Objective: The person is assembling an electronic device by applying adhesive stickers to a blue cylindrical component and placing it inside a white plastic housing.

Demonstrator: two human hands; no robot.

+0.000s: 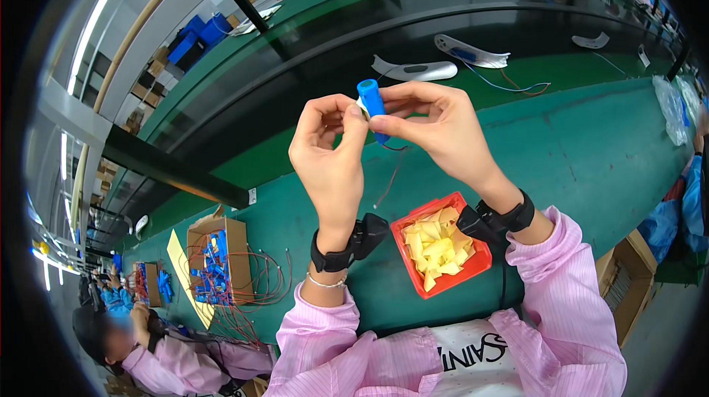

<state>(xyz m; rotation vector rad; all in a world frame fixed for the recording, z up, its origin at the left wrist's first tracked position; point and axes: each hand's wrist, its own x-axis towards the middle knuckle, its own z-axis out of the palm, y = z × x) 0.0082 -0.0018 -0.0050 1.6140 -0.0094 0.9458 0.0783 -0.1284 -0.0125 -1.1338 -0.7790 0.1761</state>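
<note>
A blue cylindrical battery with thin wires is held up in front of me, over the table. Fingers and thumb of my right hand close around it from the right. My left hand pinches a small pale piece against the battery's left side; the fingertips hide most of that piece. Below my hands, a red tray full of cut yellow pieces stands on the green table. Black bands with small boxes circle both wrists.
At left, a cardboard box holds several blue batteries with tangled red wires, beside a yellow strip. White curved shells lie on the belt beyond the table. A co-worker sits at lower left. Clear plastic bags lie far right.
</note>
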